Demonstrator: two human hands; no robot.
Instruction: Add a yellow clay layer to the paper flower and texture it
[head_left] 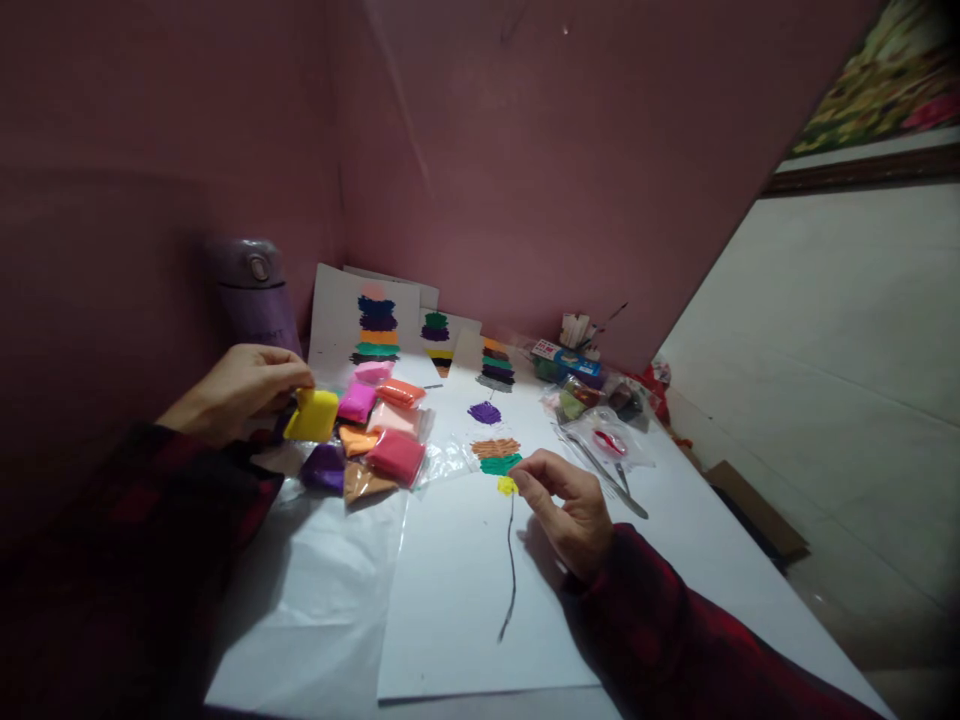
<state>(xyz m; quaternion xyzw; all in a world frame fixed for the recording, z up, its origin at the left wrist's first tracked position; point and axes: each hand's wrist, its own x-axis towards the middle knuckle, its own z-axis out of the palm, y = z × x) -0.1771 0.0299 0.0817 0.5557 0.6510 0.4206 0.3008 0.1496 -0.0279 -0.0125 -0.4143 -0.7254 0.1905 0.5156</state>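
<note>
My left hand (244, 392) pinches a small packet of yellow modelling clay (313, 416) by its edge, above the left side of the table. Several other clay packets in clear bags, such as a red one (397, 455), lie just right of it. My right hand (571, 508) rests over the white sheet (450, 610), thumb and forefinger pressed together at a small yellow patch (505, 486). Whatever is between those fingertips is too small to make out. Above the patch are green and brown bands (499, 457); below it runs a dark wavy line (512, 565).
A purple bottle (255, 300) stands at the back left. Sheets with coloured bands (330, 315) lean on the pink wall. At right lie metal tools (611, 475), bagged clay (577, 398) and a blue box (570, 357). The table's right edge drops off beyond them.
</note>
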